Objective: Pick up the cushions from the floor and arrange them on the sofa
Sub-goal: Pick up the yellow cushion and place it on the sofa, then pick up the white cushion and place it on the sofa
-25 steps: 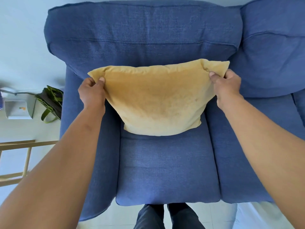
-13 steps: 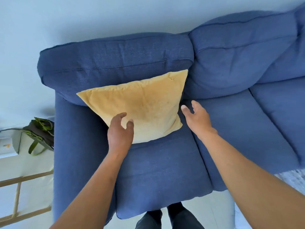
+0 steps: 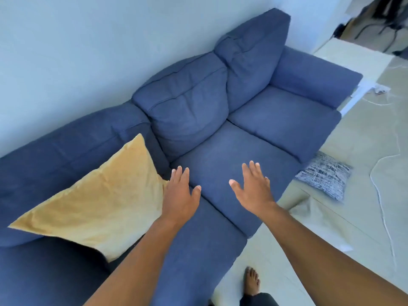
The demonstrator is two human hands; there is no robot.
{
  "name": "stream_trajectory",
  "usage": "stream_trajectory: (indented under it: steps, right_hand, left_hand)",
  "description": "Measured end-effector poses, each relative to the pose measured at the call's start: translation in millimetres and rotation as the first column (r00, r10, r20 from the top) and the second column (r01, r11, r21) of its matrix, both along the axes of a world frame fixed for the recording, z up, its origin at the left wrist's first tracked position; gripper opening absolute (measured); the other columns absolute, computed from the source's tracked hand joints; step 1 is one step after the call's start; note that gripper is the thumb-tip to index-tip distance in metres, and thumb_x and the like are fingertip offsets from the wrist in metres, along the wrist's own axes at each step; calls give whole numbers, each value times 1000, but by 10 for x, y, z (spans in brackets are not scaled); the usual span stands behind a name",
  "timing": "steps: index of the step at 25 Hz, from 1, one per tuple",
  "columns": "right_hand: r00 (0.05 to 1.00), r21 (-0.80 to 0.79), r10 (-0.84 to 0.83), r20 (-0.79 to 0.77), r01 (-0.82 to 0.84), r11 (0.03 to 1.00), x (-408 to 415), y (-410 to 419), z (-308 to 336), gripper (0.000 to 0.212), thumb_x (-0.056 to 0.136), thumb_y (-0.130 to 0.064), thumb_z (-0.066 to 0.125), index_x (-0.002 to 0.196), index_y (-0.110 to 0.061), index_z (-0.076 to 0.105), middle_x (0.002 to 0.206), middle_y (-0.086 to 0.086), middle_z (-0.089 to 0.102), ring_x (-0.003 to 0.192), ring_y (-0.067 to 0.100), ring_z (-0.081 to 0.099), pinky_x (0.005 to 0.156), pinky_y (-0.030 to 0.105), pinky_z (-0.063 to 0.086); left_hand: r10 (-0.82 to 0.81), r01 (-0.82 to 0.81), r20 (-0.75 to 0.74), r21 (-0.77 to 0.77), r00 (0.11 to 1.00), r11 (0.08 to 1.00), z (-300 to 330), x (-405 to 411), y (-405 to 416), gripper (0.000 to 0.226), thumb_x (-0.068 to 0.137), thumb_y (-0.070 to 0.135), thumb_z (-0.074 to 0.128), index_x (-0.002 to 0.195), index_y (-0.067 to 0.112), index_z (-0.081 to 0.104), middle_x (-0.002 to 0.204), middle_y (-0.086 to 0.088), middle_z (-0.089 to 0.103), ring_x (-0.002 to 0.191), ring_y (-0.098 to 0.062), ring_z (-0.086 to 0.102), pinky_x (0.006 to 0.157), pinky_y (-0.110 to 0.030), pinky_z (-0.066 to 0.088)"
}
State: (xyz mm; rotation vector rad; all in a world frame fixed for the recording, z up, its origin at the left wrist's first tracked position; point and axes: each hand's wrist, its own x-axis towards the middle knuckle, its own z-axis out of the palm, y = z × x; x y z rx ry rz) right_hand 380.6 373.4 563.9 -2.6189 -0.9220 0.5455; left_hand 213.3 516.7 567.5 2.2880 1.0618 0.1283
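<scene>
A yellow cushion (image 3: 99, 199) leans against the back of the blue sofa (image 3: 280, 120) on its left seat. My left hand (image 3: 181, 195) hovers open just right of that cushion's edge, holding nothing. Over the middle seat my right hand (image 3: 254, 188) is spread open and empty too. A grey-and-white patterned cushion (image 3: 324, 175) lies on the floor just in front of the sofa's right seat, partly hidden by the seat edge.
A white cable (image 3: 382, 208) trails across the pale tiled floor (image 3: 331, 250) to the right. My bare foot (image 3: 251, 281) stands on the floor by the sofa front. A pale wall (image 3: 88, 51) runs behind the sofa. Dark chair legs (image 3: 375, 21) show at the top right.
Both hands have let go of the yellow cushion, which now rests on the left seat. My view has swung right, bringing the rest of the sofa and the patterned cushion on the floor into sight.
</scene>
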Motion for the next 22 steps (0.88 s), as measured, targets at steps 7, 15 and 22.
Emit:
stream_trajectory:
  steps: [7,15,22]
  right_hand:
    - [942,-91,-336,8,335,938,779,-1926,-108,75,103,-52,42,162,-11,19,173,12,7,160,29,1,124,55,18]
    - [859,-115,-509,-58,501,858,1568,-3779,-250,74,105,-51,39,162,-10,16,174,12,2,160,28,-4,124,55,13]
    - [803,-142,-584,-116,569,810,2001,-4375,-551,75,105,-51,39,162,-8,16,173,14,2,160,29,-5,124,54,14]
  left_hand:
    - [-416,427,-152,52,897,903,-151,1413,-1484,74,108,41,46,168,11,14,178,-8,4,165,-25,-2,132,-44,8]
    - [-645,675,-269,31,716,737,-268,2881,-3302,75,107,40,46,168,11,12,178,-10,4,165,-27,-2,132,-45,7]
    - [-689,717,-331,-50,645,695,-533,3417,-3901,76,105,36,49,167,9,15,177,-13,6,165,-28,1,132,-46,9]
